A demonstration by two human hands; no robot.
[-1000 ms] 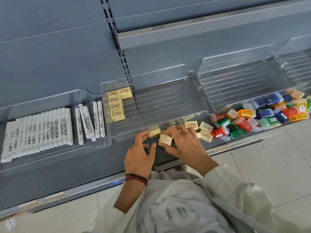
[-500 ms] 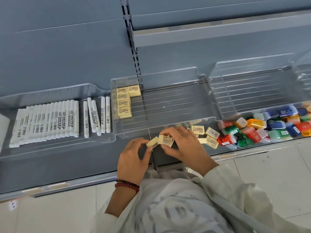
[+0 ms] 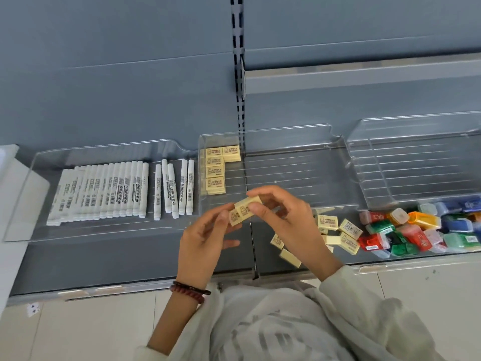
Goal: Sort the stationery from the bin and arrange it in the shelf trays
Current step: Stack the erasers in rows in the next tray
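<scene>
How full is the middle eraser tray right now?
Mostly empty. The erasers sit only along the left wall of the middle tray; the rest of its ribbed floor is bare.

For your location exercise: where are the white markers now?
In the head view, the white markers lie side by side in the left clear tray, beside the middle tray with yellow erasers.

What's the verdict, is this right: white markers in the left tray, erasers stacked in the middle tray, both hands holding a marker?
One thing is wrong: the left hand and right hand pinch small yellow erasers between them, not a marker. The head view shows it. White markers do lie in the left tray, and stacked erasers sit in the middle tray.
</scene>
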